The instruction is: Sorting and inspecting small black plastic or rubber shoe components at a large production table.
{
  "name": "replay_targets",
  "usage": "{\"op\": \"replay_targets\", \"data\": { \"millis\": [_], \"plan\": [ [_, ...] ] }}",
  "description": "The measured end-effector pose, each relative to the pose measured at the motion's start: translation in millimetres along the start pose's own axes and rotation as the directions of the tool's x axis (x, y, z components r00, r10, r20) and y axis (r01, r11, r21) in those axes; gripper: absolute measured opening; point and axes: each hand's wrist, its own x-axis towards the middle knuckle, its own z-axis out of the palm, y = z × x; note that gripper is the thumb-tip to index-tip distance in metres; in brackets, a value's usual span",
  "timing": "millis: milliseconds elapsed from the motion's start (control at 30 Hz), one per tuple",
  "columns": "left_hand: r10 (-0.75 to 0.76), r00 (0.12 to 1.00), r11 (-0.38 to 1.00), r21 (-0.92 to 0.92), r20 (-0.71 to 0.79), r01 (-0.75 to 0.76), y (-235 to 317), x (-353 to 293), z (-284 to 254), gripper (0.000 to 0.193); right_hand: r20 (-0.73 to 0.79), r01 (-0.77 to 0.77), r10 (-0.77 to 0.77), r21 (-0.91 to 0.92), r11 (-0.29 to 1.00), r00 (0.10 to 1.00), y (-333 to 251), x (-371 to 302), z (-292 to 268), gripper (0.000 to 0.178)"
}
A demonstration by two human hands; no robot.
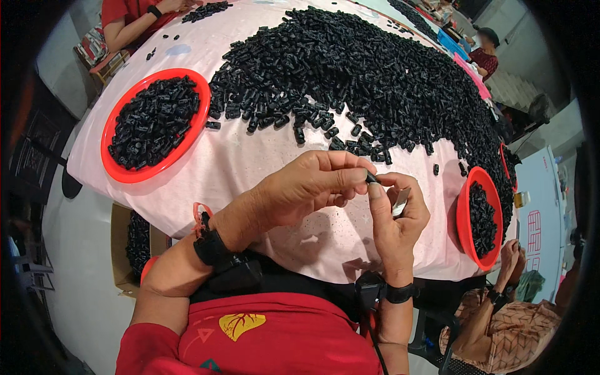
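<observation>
Above the near part of the table, my left hand [306, 187] pinches a small black plastic part [372, 179] between thumb and forefinger. My right hand [400, 219] meets it there, its thumb tip pressed against the part. A flat silvery blade-like piece [400, 202] sticks out between the fingers of my right hand. My fingers cover most of the black part. Beyond both hands spreads a big heap of similar black parts [350, 69], with a few loose ones along its near edge.
A red basin [204, 119] full of black parts stands on the left of the pink cloth [250, 169]; another red basin [464, 219] stands right. Below the table's left edge is a cardboard box [119, 250] with black parts. Other people sit at the far left, far right and near right.
</observation>
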Motion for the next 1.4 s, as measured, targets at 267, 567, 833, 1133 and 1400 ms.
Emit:
{"op": "replay_targets", "data": {
  "millis": [267,567,833,1133,1400],
  "plan": [
    [0.064,0.998,0.998,0.019,-0.015,-0.063,-12,7,-5,0.029,-0.004,0.0,0.0,-0.028,1.0,1.0,-11,-2,4,0.016],
    [0.031,0.998,0.999,0.027,0.055,-0.032,-12,6,-9,0.032,0.156,-0.063,0.086,-0.149,0.987,0.984,-8,2,-3,0.025],
    [0.042,0.994,0.998,0.051,0.103,-0.047,-15,7,-8,0.037,0.149,-0.053,0.074,-0.144,0.988,0.986,-2,2,0,0.037],
    [0.036,0.996,0.998,0.051,0.084,-0.041,-13,6,-6,0.036,0.153,-0.004,0.042,-0.241,0.971,0.987,1,2,0,0.036],
    [0.043,0.993,0.998,0.045,0.114,-0.048,-13,6,-10,0.035,0.144,0.0,0.036,-0.243,0.97,0.989,0,2,1,0.034]
  ]
}}
